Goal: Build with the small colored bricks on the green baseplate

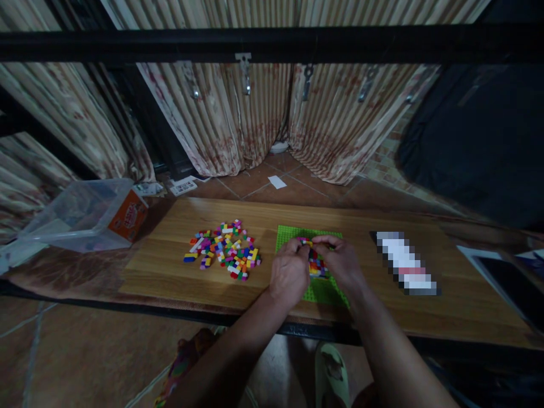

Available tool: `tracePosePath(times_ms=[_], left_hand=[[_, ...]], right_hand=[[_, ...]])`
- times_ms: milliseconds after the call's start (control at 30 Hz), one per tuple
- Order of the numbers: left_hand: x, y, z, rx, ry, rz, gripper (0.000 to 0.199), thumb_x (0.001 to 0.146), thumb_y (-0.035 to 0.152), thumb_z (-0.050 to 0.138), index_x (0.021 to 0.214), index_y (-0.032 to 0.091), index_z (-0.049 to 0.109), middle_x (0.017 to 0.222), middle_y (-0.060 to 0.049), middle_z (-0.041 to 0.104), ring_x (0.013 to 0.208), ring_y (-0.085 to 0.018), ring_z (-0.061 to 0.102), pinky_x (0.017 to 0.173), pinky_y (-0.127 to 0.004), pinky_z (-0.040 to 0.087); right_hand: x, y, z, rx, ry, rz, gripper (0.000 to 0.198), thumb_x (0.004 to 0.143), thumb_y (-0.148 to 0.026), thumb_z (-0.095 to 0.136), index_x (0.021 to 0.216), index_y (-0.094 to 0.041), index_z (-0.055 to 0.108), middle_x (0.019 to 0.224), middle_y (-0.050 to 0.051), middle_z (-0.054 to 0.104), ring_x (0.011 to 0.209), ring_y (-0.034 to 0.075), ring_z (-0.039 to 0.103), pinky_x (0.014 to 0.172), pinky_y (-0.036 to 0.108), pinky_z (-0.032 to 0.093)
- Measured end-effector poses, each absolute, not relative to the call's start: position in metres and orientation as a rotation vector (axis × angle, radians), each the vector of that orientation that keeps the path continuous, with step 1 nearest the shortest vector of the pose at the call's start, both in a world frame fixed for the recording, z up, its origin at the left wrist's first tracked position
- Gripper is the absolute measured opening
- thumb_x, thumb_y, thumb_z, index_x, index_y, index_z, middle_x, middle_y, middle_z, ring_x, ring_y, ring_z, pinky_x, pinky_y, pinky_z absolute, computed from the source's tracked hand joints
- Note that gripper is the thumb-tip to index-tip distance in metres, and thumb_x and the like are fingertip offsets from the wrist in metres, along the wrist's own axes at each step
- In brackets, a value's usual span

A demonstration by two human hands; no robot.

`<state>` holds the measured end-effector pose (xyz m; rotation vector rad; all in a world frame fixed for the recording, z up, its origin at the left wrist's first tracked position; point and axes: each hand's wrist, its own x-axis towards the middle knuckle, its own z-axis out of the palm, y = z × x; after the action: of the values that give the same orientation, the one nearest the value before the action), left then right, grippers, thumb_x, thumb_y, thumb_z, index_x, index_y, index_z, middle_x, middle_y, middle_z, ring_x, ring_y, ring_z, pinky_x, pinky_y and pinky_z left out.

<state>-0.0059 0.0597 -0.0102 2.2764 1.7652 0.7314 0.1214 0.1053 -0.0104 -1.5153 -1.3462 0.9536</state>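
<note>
A bright green studded baseplate [328, 294] lies on the wooden board, with a block of multicoloured toy bricks [318, 266] built up in its middle. Both my hands are over that block. My left hand [291, 269] is closed, its fingertips on the block's left upper side. My right hand [340, 258] pinches at the upper right, close to a small yellow piece between the two hands. The fingers hide most of what each hand touches. To the left, a loose pile of small coloured bricks [233, 243] is spread on the board.
Right of the baseplate lies a blurred-out flat object [406, 263]. A dark tablet-like slab [510, 283] is at the far right. A clear plastic bin [80, 215] with an orange label stands at the left. Curtains [221, 124] hang behind the wooden board [157, 260].
</note>
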Motion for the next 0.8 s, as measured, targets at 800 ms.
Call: tracePosePath(times_ms=[800], left_hand=[[-0.093,0.067,0.008,2.125,1.757,0.746,0.031,0.075,0.008,0.053,0.098,0.021,0.071,0.093,-0.005,0.067,0.089,-0.019,0.061,0.089,-0.032,0.048]], right_hand=[[0.125,0.105,-0.020,-1.500,-1.409,0.896,0.025,0.069,-0.039,0.064,0.082,-0.020,0.073,0.085,0.005,0.073,0.076,0.022,0.065,0.075,0.036,0.048]])
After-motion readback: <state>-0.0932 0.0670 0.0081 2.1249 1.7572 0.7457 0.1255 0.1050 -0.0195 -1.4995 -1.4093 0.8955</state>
